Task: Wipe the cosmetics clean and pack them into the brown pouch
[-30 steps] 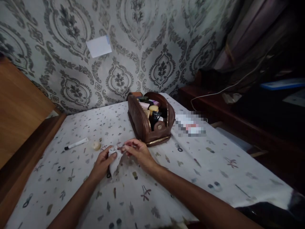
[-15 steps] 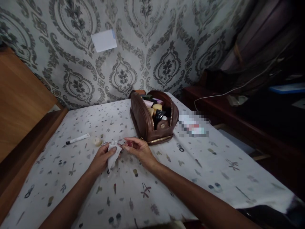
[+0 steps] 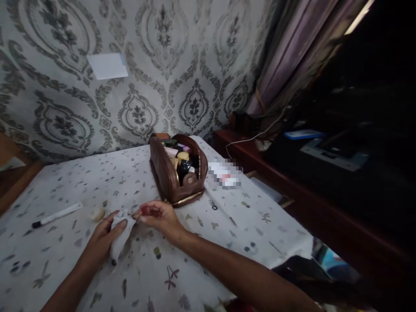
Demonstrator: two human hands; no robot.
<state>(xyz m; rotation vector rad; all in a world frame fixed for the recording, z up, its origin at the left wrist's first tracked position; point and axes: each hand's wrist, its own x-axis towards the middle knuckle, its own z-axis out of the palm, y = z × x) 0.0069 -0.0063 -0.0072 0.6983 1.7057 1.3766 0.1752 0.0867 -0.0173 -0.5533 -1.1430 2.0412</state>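
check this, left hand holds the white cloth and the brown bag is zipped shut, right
The brown bag isn't zipped shut: the head view shows it open at the top. The left hand does hold the white cloth.

From the person's head, the table (image 3: 97, 173) is viewed forward and downward from nearby; the left hand (image 3: 108, 229) and right hand (image 3: 165, 219) are framed below centre, the patterned wall (image 3: 162, 99) behind.

Wipe (image 3: 121, 238) — matt; bag (image 3: 161, 167) — smooth, leathery.
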